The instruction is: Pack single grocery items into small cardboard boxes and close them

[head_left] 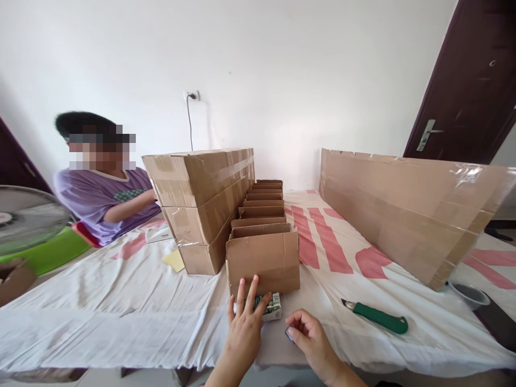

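Observation:
My left hand (pixel 245 322) lies flat with fingers stretched out on a small green-and-white printed packet (pixel 273 307) that rests on the white cloth, just in front of the nearest open cardboard box (pixel 264 260). My right hand (pixel 310 337) is beside it to the right, fingers curled in a pinch on a small dark blue object (pixel 289 333) that I cannot make out. Behind the nearest box runs a row of several open cardboard boxes (pixel 262 207) toward the wall.
A stack of three taped long cartons (pixel 201 204) stands left of the row. A long flat carton (pixel 407 207) stands on edge at right. A green-handled utility knife (pixel 381 318) lies right of my hands, a bowl (pixel 470 294) beyond. A person in a purple shirt (pixel 100 196) sits at left, behind a fan (pixel 28 217).

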A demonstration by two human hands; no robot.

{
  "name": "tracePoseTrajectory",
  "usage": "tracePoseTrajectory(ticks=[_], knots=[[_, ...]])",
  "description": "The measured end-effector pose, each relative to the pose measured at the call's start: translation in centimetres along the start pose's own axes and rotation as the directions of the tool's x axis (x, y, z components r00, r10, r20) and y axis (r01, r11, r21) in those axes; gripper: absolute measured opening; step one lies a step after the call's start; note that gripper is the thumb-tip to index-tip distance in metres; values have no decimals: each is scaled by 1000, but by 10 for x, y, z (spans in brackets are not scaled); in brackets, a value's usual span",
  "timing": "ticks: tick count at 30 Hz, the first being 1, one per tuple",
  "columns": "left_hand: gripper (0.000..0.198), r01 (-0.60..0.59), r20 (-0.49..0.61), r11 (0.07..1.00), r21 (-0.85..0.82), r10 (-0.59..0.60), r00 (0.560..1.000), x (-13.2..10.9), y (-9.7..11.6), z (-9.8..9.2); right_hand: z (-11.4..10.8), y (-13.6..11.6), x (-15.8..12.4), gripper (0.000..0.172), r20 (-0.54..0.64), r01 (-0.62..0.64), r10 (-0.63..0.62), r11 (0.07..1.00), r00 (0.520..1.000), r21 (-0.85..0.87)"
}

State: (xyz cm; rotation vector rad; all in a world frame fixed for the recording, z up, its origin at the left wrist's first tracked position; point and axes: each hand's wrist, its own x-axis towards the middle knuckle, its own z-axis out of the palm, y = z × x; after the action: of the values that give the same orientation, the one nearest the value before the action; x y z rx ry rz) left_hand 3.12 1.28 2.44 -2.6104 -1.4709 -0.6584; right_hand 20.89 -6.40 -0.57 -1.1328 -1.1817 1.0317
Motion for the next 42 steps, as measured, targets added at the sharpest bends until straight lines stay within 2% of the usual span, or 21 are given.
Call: tracePoseTrajectory(ticks=[9, 18, 22, 26, 33, 37, 42], knots=[[62, -44, -11, 999, 5, 44, 999, 20, -11, 8, -1, 4, 0, 29, 27, 20, -20, 1000, 999, -4], [64, -53, -82, 998, -17, 52, 995, 42, -18, 20, 0, 2, 1, 27, 40, 10, -10, 1000, 999, 9], [60, 19, -162, 1000, -9, -20, 987, 39, -12, 21, 0, -3, 0, 27, 40, -1, 0, 1000, 999, 14], [41, 102, -226, 992, -72, -116, 967, 30, -4, 14, 0, -6, -1, 27, 43, 3, -4, 1000, 999, 4], [13, 106, -102, 976, -191, -127, 987, 17, -4, 8, -1, -7, -1, 26, 45, 5, -5, 1000, 999, -9], [12, 140, -80, 967, -211, -160, 984, 18, -2, 14, 0, -7, -3, 27, 44, 20, -18, 999, 999, -40], [24, 219, -137, 958, -187, -246, 960, 25, 1, 11, 0, -8, -2, 28, 42, 20, -18, 998, 999, -58]])
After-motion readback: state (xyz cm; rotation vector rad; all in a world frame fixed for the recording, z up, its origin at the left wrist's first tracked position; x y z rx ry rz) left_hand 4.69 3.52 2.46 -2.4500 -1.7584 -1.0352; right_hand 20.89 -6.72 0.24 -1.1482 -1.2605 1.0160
